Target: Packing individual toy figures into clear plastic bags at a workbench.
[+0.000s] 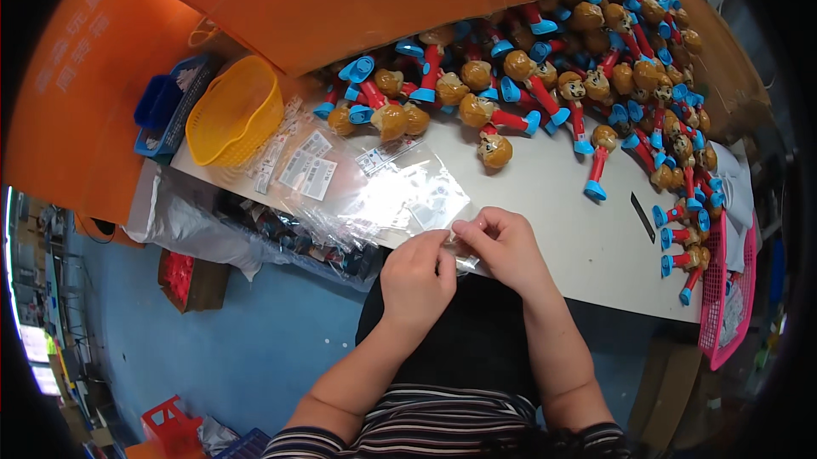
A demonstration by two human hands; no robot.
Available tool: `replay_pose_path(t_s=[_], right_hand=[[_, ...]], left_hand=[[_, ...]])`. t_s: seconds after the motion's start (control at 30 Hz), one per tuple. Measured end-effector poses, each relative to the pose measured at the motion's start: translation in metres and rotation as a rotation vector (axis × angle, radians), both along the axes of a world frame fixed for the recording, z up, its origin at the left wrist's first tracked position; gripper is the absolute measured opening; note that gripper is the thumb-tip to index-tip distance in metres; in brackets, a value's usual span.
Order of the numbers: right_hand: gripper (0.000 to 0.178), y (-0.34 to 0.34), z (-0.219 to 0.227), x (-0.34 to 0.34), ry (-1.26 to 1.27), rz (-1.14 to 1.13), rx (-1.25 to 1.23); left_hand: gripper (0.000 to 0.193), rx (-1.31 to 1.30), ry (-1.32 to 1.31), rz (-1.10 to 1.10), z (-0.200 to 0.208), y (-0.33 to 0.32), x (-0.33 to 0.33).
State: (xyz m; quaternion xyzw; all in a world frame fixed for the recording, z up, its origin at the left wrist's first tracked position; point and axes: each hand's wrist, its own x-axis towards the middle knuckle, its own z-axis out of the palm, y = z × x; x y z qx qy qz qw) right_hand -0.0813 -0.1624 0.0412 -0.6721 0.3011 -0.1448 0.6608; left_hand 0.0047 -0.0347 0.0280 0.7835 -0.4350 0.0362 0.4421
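A clear plastic bag (pixel 419 171) with dark print on it lies on the table in front of me, shining under the light. My left hand (pixel 417 280) is closed, its fingertips pinching the bag's near edge. Close beside it, my right hand (pixel 511 250) grips the same edge between thumb and fingers. The fingertips of both hands almost meet, and what lies between them is partly hidden. More clear bags with white labels (pixel 308 171) overlap to the left. Beyond the hands lies a big heap of red toy figures (pixel 495 151) with brown-haired heads and blue bases.
A yellow basket (pixel 223 153) and blue bins (pixel 157 102) stand at the left. Orange cardboard (pixel 357 0) rises behind the heap. On the right are a dark flat strip (pixel 642 216) and a pink basket (pixel 713 336). Below the table's left edge sits a box of red pieces (pixel 180 276).
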Motion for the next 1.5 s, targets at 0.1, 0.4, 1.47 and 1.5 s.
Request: replay_pose_path(t_s=[0.1,0.4,1.47,1.5], right_hand=[[0.022,-0.024,0.008,0.0,0.089,-0.163,-0.189],[0.031,-0.126,-0.007,0.031,0.249,-0.099,-1.399],[0.033,0.011,-0.011,-0.064,-0.06,-0.1,-1.407],[0.03,0.012,-0.013,-0.064,-0.058,-0.159,-1.256]], left_hand=[[0.013,-0.037,-0.039,-0.013,-0.001,-0.001,0.003],[0.008,0.066,-0.099,-0.087,-0.007,-0.01,-0.004],[0.009,-0.068,0.009,-0.172,0.015,-0.021,0.013],[0.009,-0.086,-0.007,-0.2,0.014,-0.022,0.013]])
